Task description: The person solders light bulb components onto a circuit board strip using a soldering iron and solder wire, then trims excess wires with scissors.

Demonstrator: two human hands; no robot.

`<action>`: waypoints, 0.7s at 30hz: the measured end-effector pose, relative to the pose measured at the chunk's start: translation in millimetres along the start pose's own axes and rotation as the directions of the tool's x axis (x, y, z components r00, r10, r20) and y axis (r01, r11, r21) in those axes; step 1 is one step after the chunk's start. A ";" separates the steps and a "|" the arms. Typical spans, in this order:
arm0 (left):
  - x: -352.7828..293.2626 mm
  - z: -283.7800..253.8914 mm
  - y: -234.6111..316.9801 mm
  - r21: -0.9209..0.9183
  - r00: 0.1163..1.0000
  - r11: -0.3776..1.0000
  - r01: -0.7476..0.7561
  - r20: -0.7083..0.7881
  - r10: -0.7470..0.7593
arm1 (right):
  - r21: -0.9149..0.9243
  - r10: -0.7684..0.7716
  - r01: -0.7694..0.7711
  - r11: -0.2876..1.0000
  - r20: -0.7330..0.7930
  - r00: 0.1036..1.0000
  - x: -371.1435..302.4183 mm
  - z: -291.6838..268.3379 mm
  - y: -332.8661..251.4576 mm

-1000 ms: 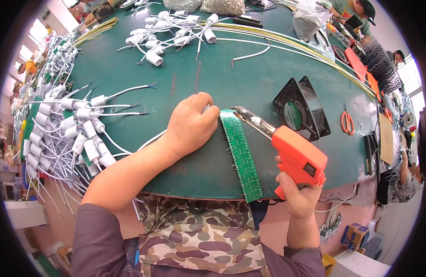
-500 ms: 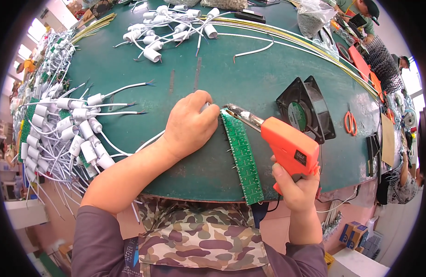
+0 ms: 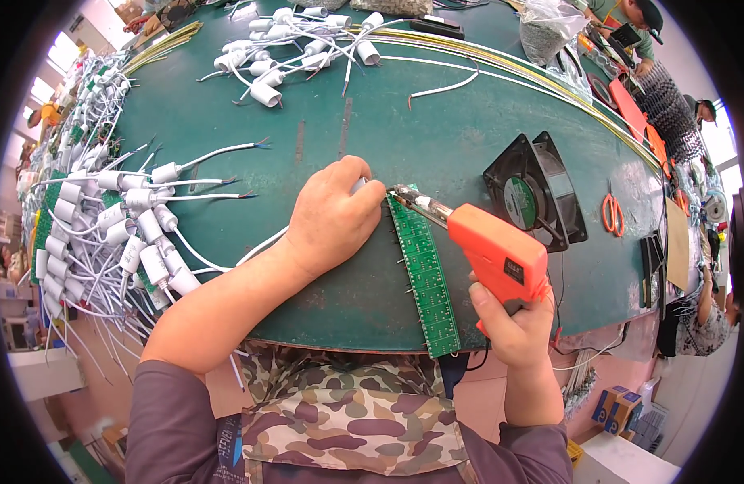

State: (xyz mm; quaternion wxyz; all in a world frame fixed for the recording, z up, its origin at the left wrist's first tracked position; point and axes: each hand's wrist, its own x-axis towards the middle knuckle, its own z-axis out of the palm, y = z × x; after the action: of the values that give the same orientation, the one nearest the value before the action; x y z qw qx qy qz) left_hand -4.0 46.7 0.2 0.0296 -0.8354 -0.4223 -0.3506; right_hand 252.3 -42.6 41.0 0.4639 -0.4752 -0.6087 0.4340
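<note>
a dark label (image 3: 514, 270) with small pale print sits on the side of the orange soldering gun (image 3: 495, 242), and pale lettering runs down the person's dark clothing (image 3: 230, 448) near the left sleeve. the green desk (image 3: 436, 129) is scuffed; pinkish floor shows beyond its near edge, and a co-worker (image 3: 637, 24) in a dark cap is at the upper right. on the desk are one black fan (image 3: 558, 192), one pair of orange-handled scissors (image 3: 612, 216) and two heaps of white-capped cables (image 3: 152, 262), too tangled to count. one green circuit board strip (image 3: 425, 278) lies before the person. the left hand (image 3: 336, 211) is curled around a mostly hidden white piece (image 3: 358, 185), just beside the strip's far end. the right hand (image 3: 513, 327) grips the gun, tip at that end; whether it touches i cannot tell.
</note>
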 end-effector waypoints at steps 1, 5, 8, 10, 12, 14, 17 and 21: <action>0.1 0.1 -0.1 0.001 1.000 1.000 0.001 0.002 -0.001 | 0.006 0.010 -0.010 1.000 -0.004 1.000 0.0 0.4 -0.4; 0.0 0.9 -0.5 -0.001 1.000 1.000 -0.001 -0.004 0.001 | 0.000 0.013 -0.013 1.000 -0.010 1.000 -1.3 0.4 0.5; 0.1 0.5 -0.3 0.000 1.000 1.000 0.000 0.005 0.000 | -0.006 0.018 -0.018 1.000 -0.007 1.000 -2.0 -0.5 0.6; 0.3 0.5 0.0 0.006 1.000 1.000 -0.001 0.005 0.001 | -0.013 0.015 -0.015 1.000 -0.003 1.000 -2.1 -1.2 0.3; 0.7 1.0 0.7 0.006 1.000 1.000 -0.002 0.002 0.002 | -0.034 -0.014 0.015 0.999 0.008 1.000 -1.7 -2.7 2.5; -0.1 1.1 -0.3 0.003 1.000 1.000 -0.001 -0.004 0.001 | -0.060 -0.044 0.045 0.997 0.021 0.999 -1.4 -1.5 2.2; 0.5 1.3 -0.3 -0.009 1.000 1.000 0.001 -0.003 -0.001 | -0.051 -0.021 0.022 0.998 0.012 1.000 -1.3 -1.1 0.3; 0.3 1.5 -0.8 -0.009 1.000 1.000 0.001 0.005 -0.001 | -0.063 -0.066 0.066 0.996 0.013 0.998 -1.3 -1.5 0.8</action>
State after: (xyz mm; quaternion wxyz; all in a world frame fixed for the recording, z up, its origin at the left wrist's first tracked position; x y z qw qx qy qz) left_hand -3.6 47.9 -0.9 0.0247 -0.8362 -0.4211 -0.3505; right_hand 254.1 -43.6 40.3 0.4593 -0.4670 -0.6401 0.4015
